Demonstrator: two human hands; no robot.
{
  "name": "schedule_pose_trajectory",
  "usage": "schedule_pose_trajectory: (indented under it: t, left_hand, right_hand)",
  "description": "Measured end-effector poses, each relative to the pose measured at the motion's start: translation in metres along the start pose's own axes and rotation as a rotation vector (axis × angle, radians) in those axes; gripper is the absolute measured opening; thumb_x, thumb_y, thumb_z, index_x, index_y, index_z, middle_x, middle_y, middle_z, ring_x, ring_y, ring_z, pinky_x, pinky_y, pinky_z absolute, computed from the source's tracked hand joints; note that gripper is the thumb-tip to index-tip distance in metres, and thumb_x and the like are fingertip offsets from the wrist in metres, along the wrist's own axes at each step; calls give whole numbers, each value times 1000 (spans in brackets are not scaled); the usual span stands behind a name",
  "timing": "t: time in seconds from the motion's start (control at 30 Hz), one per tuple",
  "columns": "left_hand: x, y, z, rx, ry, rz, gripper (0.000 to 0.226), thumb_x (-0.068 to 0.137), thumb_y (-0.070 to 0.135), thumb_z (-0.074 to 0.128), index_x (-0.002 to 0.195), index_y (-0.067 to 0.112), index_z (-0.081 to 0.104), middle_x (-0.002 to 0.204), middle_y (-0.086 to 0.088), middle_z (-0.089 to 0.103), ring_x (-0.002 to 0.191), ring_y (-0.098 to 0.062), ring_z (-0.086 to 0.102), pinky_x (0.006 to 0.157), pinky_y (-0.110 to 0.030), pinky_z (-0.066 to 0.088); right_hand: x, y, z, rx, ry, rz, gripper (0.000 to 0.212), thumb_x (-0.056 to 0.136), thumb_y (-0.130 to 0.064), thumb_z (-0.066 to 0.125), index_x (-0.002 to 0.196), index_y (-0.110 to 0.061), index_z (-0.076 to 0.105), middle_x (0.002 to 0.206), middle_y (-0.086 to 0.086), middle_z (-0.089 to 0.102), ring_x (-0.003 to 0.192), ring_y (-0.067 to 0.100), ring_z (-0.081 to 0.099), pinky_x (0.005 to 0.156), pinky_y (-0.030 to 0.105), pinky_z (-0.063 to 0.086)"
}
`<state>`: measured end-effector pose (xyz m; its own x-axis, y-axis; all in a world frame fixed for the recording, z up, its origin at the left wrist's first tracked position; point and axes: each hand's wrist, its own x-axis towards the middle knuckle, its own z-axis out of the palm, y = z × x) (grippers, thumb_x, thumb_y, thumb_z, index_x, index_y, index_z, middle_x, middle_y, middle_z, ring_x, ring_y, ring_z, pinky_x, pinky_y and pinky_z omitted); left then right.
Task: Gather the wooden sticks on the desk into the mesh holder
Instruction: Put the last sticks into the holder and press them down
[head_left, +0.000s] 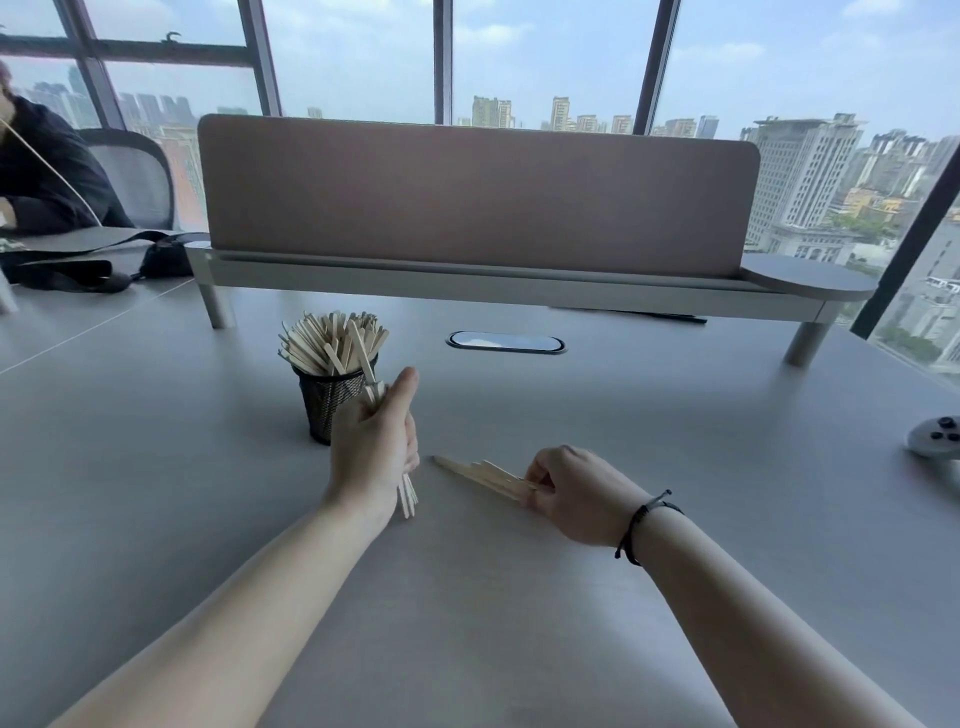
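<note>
Gripping a small bundle of wooden sticks upright, your left hand (375, 446) has its fingers curled round them, with the tops poking out above the thumb and the bottoms showing below the heel of the hand. That hand sits just beside the mesh holder (330, 402), a black cup already packed with a fan of sticks (332, 340) leaning out over its rim.

Your right hand (574, 498) is down on the desk (675, 415), fingers bent and pinching the near ends of a loose fan of sticks (480, 474) that lies flat, tips pointing toward your left hand. No other loose sticks show on the desk.

You look to be near the end of the gathering step: two handfuls left, one in each hand. Next, I judge, you lift the left bundle over the rim and drop it in end first. The holder is crowded, so aim for a gap and watch that the leaning sticks do not get knocked out. Then square up the right-hand fan against the desk before lifting, since a splayed bunch may slip apart.

A white controller (935, 441) rests at the far right edge, well apart.
</note>
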<state>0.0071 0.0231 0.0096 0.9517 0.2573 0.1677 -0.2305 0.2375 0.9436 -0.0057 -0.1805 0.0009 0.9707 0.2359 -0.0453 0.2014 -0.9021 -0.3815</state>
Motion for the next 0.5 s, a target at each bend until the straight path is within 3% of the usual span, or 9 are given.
schedule_pose_trajectory:
  t: [0.17,0.33,0.5]
  left_hand:
    - [1,3,-2,19,5,24,66,100,23,59,42,25,26,39,6,22,36,-13,16,43,-22,17]
    - [-1,-5,-3,157,-58,128,61,100,22,60,46,19,32,39,1,29,34,-16,28,49,-30,33]
    - [-1,-8,-3,133,-92,93,58,100,23,60,54,20,24,47,1,24,37,-13,20,46,-23,19]
  right_hand:
    - [0,-4,2,-56,2,4,25,90,-23,53,90,0,63,90,21,67,78,37,59,60,37,46]
    - [-5,-9,9,-152,86,-24,19,94,-23,46,94,-10,60,101,9,62,89,32,61,74,39,52]
    - [-9,-12,13,-290,130,-57,9,92,-16,46,99,-15,52,104,8,62,93,33,61,66,33,36]
